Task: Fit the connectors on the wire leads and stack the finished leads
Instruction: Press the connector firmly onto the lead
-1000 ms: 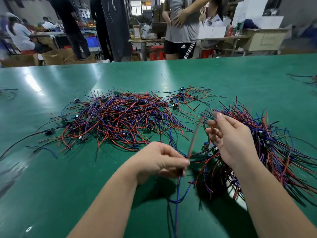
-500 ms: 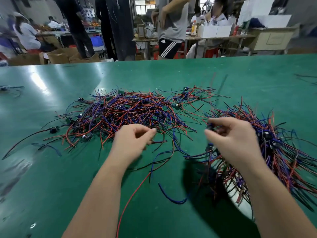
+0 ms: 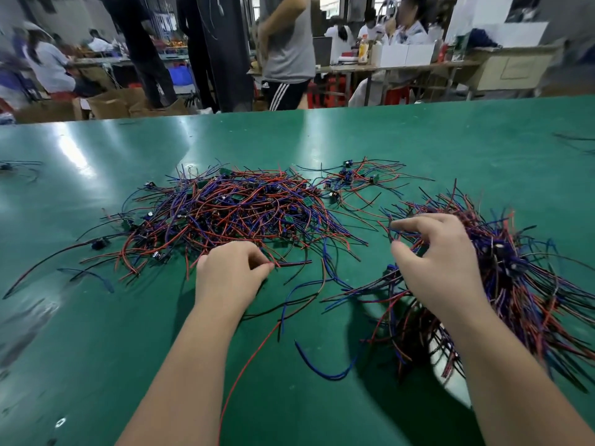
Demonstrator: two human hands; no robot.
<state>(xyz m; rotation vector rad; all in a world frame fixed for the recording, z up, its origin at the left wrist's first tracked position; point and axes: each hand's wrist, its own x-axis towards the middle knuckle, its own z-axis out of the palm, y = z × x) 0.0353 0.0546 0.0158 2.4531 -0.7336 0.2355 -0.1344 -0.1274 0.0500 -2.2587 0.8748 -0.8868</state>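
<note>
Risk: fingers of left hand pinch a lead at the tangled pile, right hand open over the finished stack; snagged neighbours may drag out.

Factory assembly floor: green worktable heaped with wire leads; beyond it, workbenches, cartons, seated workers.

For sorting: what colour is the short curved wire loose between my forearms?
The wire is blue; head view shows it.
</note>
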